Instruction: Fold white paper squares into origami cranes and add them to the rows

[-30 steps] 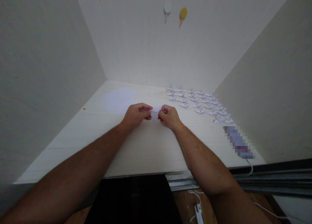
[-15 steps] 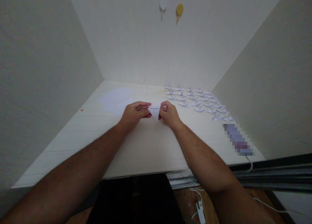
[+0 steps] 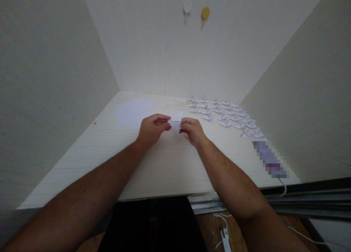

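Clearly, the folded white paper shows a straight crease.

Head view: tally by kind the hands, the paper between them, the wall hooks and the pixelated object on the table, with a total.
Hands: 2 (left hand, right hand)
Folded white paper: 1
Wall hooks: 2 (white hook, yellow hook)
Pixelated object: 1
Total: 6

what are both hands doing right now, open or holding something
Left hand: closed, holding the paper by its left side.
Right hand: closed on its right edge.
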### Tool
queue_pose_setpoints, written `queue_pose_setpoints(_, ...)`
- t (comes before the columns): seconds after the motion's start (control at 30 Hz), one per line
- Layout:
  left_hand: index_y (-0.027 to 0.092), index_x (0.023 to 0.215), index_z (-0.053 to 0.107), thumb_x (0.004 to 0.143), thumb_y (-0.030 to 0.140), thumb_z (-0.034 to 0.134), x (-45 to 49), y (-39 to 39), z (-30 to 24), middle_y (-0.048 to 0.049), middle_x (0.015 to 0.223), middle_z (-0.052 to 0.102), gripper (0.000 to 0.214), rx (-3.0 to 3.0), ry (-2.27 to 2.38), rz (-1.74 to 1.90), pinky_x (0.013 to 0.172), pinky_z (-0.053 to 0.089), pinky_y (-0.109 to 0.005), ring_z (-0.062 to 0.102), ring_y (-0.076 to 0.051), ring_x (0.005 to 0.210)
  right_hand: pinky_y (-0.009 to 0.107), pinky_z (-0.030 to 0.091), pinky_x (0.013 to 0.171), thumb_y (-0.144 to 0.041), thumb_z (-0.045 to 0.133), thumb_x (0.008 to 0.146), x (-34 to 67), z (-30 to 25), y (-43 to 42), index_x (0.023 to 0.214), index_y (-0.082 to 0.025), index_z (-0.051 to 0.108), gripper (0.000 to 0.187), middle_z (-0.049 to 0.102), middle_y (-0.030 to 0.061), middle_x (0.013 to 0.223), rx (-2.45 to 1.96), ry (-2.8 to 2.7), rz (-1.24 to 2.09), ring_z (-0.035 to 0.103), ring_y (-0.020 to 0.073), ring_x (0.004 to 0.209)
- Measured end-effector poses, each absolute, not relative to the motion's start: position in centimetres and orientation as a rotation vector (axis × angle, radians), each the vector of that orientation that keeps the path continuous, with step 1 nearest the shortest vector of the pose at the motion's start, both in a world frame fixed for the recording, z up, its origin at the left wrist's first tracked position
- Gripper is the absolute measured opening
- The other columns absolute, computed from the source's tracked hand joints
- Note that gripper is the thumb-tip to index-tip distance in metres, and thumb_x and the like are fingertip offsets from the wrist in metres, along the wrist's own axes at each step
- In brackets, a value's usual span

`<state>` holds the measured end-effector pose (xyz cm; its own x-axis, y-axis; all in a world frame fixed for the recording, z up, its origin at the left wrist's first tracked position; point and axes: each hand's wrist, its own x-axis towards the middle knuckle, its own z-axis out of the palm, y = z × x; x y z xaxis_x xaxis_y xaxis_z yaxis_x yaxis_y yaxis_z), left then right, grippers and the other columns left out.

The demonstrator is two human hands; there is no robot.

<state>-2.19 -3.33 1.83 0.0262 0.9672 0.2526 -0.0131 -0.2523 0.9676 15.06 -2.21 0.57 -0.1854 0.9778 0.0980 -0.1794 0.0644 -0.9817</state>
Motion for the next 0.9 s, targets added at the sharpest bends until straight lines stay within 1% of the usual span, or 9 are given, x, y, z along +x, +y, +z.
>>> queue_pose_setpoints(0.13,0.014,0.092,0.071,0.065,0.024,0.075,-2.17,-3.45,1.71,-0.0042,0.076,0.073,0.029,1.482,1.036,1.360,0.071,0.058,-0.033,0.069,-0.018,0.068,0.025,0.049,0.063,-0.030,0.069,0.062,14.95,0.98,-2.65,0.071,-0.016,0.066,0.017,0.064,0.0007,0.067,-0.902,-1.253,1.457,0.058,0.0118,0.062)
queue_pose_setpoints(0.27,0.016,0.092,0.071,0.066,0.022,0.075,-2.15,-3.54,1.75,-0.0042,0.078,0.074,0.028,1.512,1.068,1.372,0.073,0.058,-0.033,0.070,-0.019,0.072,0.026,0.049,0.066,-0.030,0.074,0.061,14.77,1.20,-2.95,0.078,-0.016,0.067,0.023,0.067,0.0020,0.075,-0.830,-1.247,1.501,0.059,0.0115,0.065)
queue_pose_setpoints(0.37,0.016,0.092,0.071,0.066,0.022,0.075,-2.05,-3.66,1.82,-0.0045,0.079,0.074,0.026,1.515,1.081,1.386,0.073,0.058,-0.033,0.070,-0.019,0.073,0.027,0.050,0.069,-0.031,0.077,0.060,14.67,1.10,-2.95,0.084,-0.017,0.068,0.030,0.068,0.0029,0.084,-0.764,-1.248,1.518,0.060,0.0128,0.073)
queue_pose_setpoints(0.5,0.016,0.089,0.072,0.066,0.021,0.075,-1.88,-3.68,1.67,-0.0042,0.080,0.075,0.024,1.506,1.087,1.409,0.070,0.058,-0.031,0.071,-0.019,0.073,0.027,0.051,0.070,-0.029,0.081,0.058,14.55,0.89,-2.79,0.092,-0.018,0.069,0.038,0.069,0.0027,0.086,-0.742,-1.244,1.542,0.060,0.0137,0.077)
queue_pose_setpoints(0.63,0.017,0.088,0.073,0.066,0.020,0.075,-1.86,-3.55,1.45,-0.0042,0.081,0.075,0.022,1.509,1.076,1.416,0.070,0.058,-0.029,0.071,-0.018,0.073,0.026,0.051,0.069,-0.026,0.081,0.058,14.50,0.69,-2.62,0.094,-0.018,0.071,0.038,0.069,0.0015,0.083,-0.696,-1.250,1.576,0.060,0.0124,0.074)
queue_pose_setpoints(0.9,0.017,0.090,0.073,0.067,0.020,0.074,-2.02,-3.59,1.61,-0.0032,0.077,0.075,0.023,1.540,1.140,1.412,0.068,0.057,-0.028,0.070,-0.017,0.071,0.025,0.052,0.068,-0.025,0.081,0.061,14.53,0.34,-2.58,0.093,-0.019,0.071,0.033,0.069,0.0006,0.084,-0.669,-1.261,1.570,0.061,0.0123,0.075)
